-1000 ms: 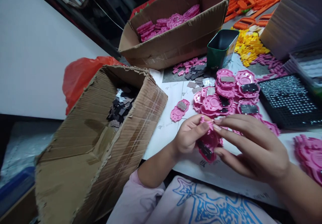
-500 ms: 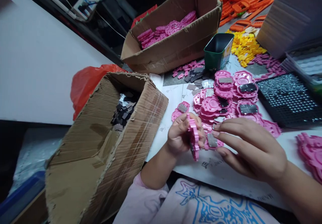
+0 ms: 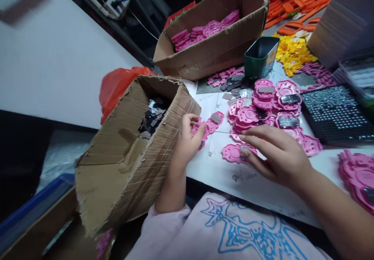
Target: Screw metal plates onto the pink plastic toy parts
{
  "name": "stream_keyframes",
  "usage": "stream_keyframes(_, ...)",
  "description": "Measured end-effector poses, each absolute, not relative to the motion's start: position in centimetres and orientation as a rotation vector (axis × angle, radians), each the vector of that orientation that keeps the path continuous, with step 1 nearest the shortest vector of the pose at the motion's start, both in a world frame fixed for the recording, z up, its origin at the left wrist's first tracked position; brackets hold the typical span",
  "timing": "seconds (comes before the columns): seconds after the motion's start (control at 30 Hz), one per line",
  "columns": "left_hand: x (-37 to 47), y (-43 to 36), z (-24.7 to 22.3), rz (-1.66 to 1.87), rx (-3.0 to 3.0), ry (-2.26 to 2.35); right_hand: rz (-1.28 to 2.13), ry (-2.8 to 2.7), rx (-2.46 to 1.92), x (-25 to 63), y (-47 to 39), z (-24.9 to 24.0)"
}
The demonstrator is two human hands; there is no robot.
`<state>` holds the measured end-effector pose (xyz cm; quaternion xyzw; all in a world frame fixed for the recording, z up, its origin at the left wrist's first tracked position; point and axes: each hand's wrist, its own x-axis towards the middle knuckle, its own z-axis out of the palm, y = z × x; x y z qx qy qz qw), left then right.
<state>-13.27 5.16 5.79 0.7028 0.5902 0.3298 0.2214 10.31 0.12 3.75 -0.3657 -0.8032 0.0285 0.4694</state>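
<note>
My left hand [image 3: 188, 139] has its thumb and fingers round a pink plastic piece [image 3: 201, 132], low over the white table near the cardboard box edge. Just beyond it lies another pink piece with a grey plate [image 3: 215, 117]. My right hand [image 3: 274, 154] reaches over a flat pink piece [image 3: 232, 153], its fingers apart and the thumb by the grey plate on that piece. Behind my right hand is a pile of pink pieces [image 3: 248, 115], several bearing grey or dark plates.
An open cardboard box [image 3: 163, 147] with dark plates stands left; another box [image 3: 210, 53] holds pink pieces at the back. A green container [image 3: 260, 59], yellow parts [image 3: 292, 55] and a black tray of shiny bits [image 3: 336, 115] lie to the right.
My left hand has moved left and away from me with the pink piece, apart from my right hand. My right hand has shifted slightly left over the flat piece. The view has shifted.
</note>
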Motion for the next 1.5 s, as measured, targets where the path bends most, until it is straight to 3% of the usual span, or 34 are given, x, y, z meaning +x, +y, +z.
stream_keyframes(0.1,-14.8,3.8,4.0,0.662,2.177,1.760,0.061,-2.006,-0.847,9.9,0.0,3.5)
stream_keyframes(0.3,-15.7,1.9,1.1,0.673,2.318,1.852,0.042,-2.032,-0.768,9.3,-0.1,3.1)
stream_keyframes(0.6,-15.1,-1.5,1.1,0.399,2.531,1.769,-0.012,-2.038,-0.790,9.3,0.3,2.8)
stream_keyframes(1.2,-14.2,1.9,0.0,0.151,2.456,1.974,-0.028,-2.087,-0.801,9.7,0.4,2.5)
stream_keyframes(1.5,-11.5,4.1,2.0,0.140,2.572,2.064,-0.061,-2.114,-0.786,9.5,0.3,2.7)
